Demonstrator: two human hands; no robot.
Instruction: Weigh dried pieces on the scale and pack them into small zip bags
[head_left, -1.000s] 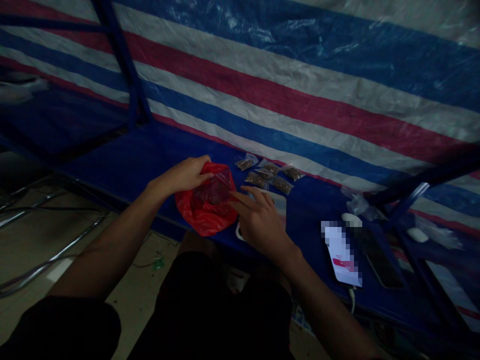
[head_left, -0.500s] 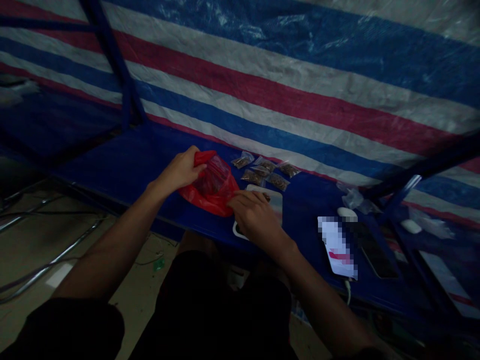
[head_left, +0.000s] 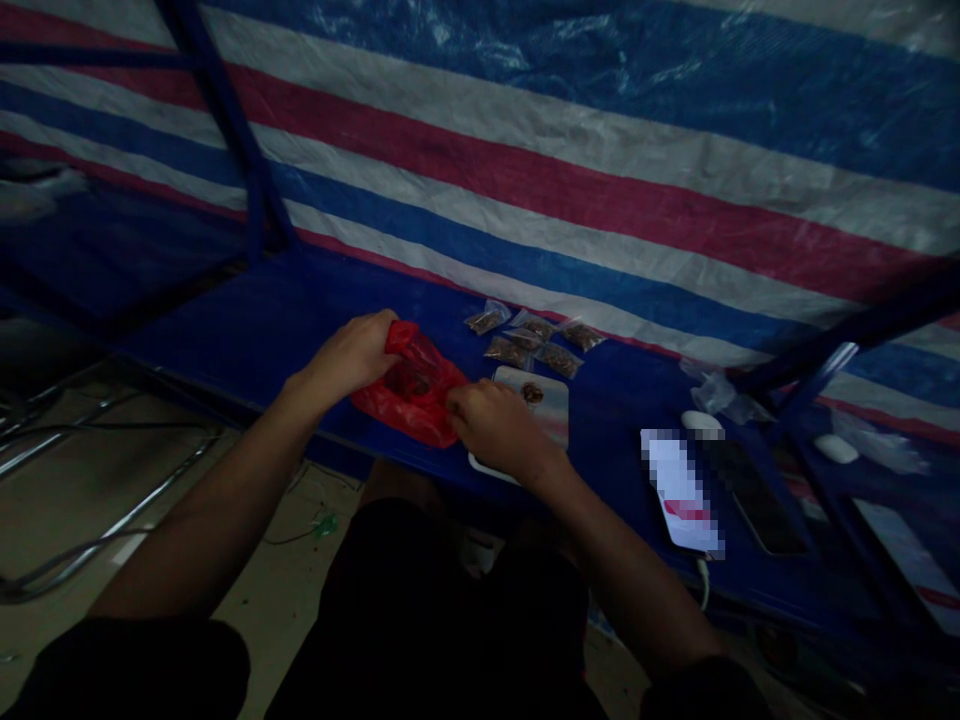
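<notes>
My left hand (head_left: 358, 345) grips the upper left edge of a red plastic bag (head_left: 405, 412), which sits on the blue tabletop. The bag's mouth is spread, and dark contents show dimly inside. My right hand (head_left: 491, 420) is closed on the bag's right rim, fingers pressed together. Under and behind that hand lies a small white-edged scale or tray (head_left: 553, 400), partly covered by it. A little heap of brown bits (head_left: 532, 394) rests on its plate. Just beyond are several small clear zip bags (head_left: 534, 325) holding brown pieces.
A lit phone (head_left: 681, 495) with a white cable lies to the right, beside a dark phone (head_left: 765, 505). A white mouse-shaped object (head_left: 703, 425) and clear plastic bags (head_left: 724, 392) are behind them. A striped tarp (head_left: 525, 190) hangs at the back; blue metal posts (head_left: 240, 130) frame the table.
Both hands have shifted slightly left with the red bag, and its mouth looks narrower. More of the scale or tray and its brown heap is uncovered.
</notes>
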